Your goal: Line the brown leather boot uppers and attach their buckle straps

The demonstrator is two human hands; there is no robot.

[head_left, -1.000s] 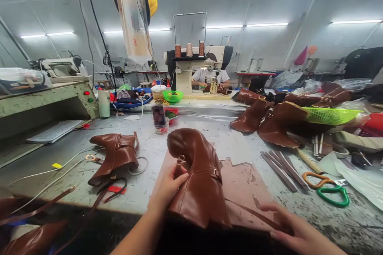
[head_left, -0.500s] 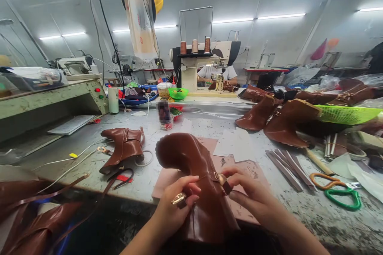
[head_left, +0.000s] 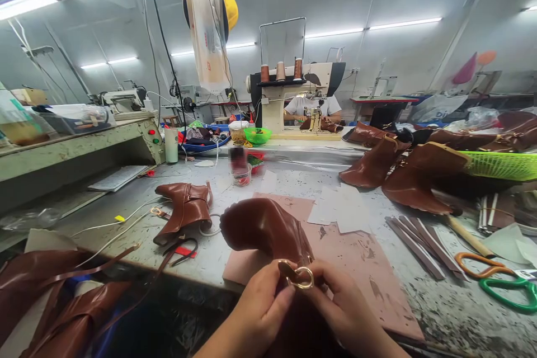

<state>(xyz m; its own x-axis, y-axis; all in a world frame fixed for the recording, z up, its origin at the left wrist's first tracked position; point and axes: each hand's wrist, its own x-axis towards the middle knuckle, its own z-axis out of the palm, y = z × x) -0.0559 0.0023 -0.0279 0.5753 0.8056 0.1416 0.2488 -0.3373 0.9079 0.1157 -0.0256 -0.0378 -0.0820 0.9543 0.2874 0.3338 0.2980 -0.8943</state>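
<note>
We find both hands in front of the worker, nearly meeting over the shaft of a brown boot point(head_left: 260, 226). The left hand point(head_left: 266, 299) has its thumb and forefinger pinched on a brown strap end point(head_left: 287, 268); its remaining fingers are curled in and mostly concealed. The right hand point(head_left: 350, 305) is likewise drawn closed, fingertips at the edge of a gold ring point(head_left: 312, 278); we cannot tell whether it also grips strap behind the ring. How strap and ring are joined is obscured by the fingers.

The boot lies tilted, toe to the left, partly over a pink board point(head_left: 364, 263); its lower shaft is hidden behind the hands and lost in shadow.

A second brown boot point(head_left: 187, 207) lies on the bench to the left. At the lower left, further brown pieces point(head_left: 88, 313) are cut off by the frame. The scissors point(head_left: 489, 262) at right run out of view at the edge. A co-worker point(head_left: 333, 105) is largely screened by the sewing machine point(head_left: 271, 102). Above a small tub point(head_left: 242, 177), one item is blurred beyond identification.
</note>
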